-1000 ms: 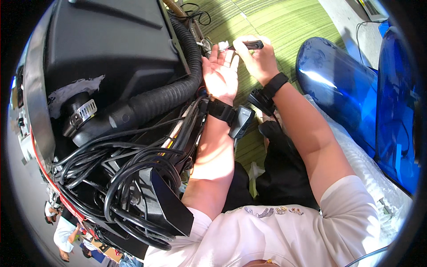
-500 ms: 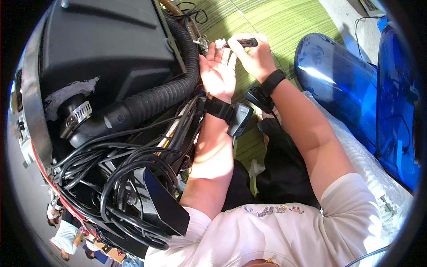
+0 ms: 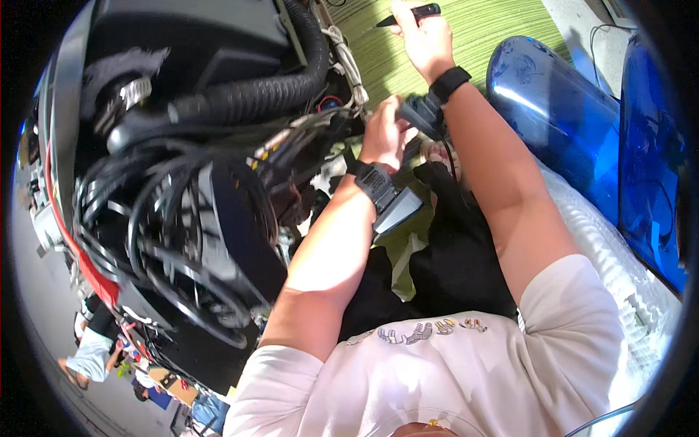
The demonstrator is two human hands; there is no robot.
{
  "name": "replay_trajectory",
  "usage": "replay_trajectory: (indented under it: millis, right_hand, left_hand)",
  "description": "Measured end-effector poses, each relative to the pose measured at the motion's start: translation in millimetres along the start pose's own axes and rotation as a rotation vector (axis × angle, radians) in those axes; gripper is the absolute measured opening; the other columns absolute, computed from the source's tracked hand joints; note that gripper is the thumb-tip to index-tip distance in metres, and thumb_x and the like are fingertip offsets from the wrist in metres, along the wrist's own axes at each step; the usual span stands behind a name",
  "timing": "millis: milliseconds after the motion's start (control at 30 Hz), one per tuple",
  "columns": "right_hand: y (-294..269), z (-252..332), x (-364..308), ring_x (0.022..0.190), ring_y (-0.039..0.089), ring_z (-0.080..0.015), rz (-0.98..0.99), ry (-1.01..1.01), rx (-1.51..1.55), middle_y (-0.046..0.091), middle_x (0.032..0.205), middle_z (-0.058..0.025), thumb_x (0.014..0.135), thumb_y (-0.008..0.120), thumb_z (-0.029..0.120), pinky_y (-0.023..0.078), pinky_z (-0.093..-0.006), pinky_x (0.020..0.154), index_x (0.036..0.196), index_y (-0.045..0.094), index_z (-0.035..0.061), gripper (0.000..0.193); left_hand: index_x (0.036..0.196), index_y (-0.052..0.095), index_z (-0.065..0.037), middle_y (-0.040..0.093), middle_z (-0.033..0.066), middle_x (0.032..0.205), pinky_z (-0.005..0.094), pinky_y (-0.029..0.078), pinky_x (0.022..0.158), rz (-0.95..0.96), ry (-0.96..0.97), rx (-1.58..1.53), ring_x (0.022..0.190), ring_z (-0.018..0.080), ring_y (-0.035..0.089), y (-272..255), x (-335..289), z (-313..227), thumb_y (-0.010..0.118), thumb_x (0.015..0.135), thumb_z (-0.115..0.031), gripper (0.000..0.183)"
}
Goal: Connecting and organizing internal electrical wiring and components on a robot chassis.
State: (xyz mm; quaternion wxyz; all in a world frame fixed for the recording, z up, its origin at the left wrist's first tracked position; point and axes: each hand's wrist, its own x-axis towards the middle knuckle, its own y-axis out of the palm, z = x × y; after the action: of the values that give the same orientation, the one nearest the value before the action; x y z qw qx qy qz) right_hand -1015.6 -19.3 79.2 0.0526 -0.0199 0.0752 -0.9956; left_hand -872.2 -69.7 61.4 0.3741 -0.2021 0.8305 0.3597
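Note:
My right hand (image 3: 429, 45) is closed on a black pen-shaped tool (image 3: 426, 11), high over the green striped floor. Its thin tip points left, clear of the cables. Lower and to the left, my left hand (image 3: 384, 136) is turned inward with its fingers curled, beside the wiring. Whatever it may hold is hidden by the fingers. A white cable bundle (image 3: 351, 65) runs down the machine's edge just above that hand. Close by, a red wire loop (image 3: 330, 102) shows among the dark parts. Each wrist wears a black strap with a small device.
The black machine housing (image 3: 189, 36) fills the left, with a ribbed black hose (image 3: 255, 98) and tangled black cables (image 3: 156, 211). At right stand transparent blue curved covers (image 3: 550, 102) and bubble wrap (image 3: 608, 247). People (image 3: 95, 349) appear at the far lower left.
My right hand moved up and away from the left with the tool. My left hand came down and right, turning from an open palm to curled fingers. The view shifted somewhat.

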Motion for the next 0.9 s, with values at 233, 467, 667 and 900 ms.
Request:
replay_trajectory:
  millis: [233, 467, 667, 900]
  right_hand:
    - [-2, 0, -4, 0.048, 0.048, -0.0092, 0.025, 0.177, 0.359, 0.055, 0.058, -0.0021, 0.086, 0.050, 0.024, 0.037, -0.0223, 0.045, 0.075, 0.058, 0.0033, 0.025]
    - [-25, 57, -27, 0.049, 0.043, -0.0084, -0.276, 0.263, 0.420, 0.051, 0.058, 0.0008, 0.085, 0.052, 0.029, 0.035, -0.0226, 0.046, 0.078, 0.058, 0.0058, 0.025]
    - [-54, 150, -128, 0.057, 0.044, -0.0087, -0.273, 0.308, 0.754, 0.050, 0.064, -0.0019, 0.084, 0.054, 0.027, 0.035, -0.0206, 0.054, 0.089, 0.055, 0.0009, 0.027]
    - [-84, 150, -136, 0.067, 0.051, -0.0125, -0.295, 0.211, 0.784, 0.056, 0.078, -0.0092, 0.089, 0.037, 0.028, 0.041, -0.0234, 0.067, 0.103, 0.050, -0.0043, 0.037]
  left_hand:
    - [0.113, 0.045, -0.008, 0.054, 0.0041, 0.099, 0.0298, 0.040, 0.072, -0.212, -0.021, 0.317, 0.085, 0.0141, 0.051, -63, -75, 5, 0.048, 0.086, -0.024, 0.031]
    - [0.113, 0.046, -0.008, 0.054, -0.0009, 0.095, 0.0285, 0.039, 0.070, -0.206, 0.130, 0.462, 0.081, 0.0101, 0.048, -92, -64, 31, 0.050, 0.083, -0.021, 0.033]
    - [0.119, 0.043, -0.004, 0.052, 0.0104, 0.112, 0.0318, 0.041, 0.076, -0.247, 0.353, 0.895, 0.100, 0.0205, 0.049, -115, 6, 37, 0.054, 0.078, -0.018, 0.046]
    - [0.118, 0.046, -0.002, 0.035, 0.0215, 0.125, 0.0361, 0.039, 0.088, -0.275, 0.536, 1.470, 0.110, 0.0333, 0.044, -52, 22, 40, 0.058, 0.075, -0.022, 0.049]
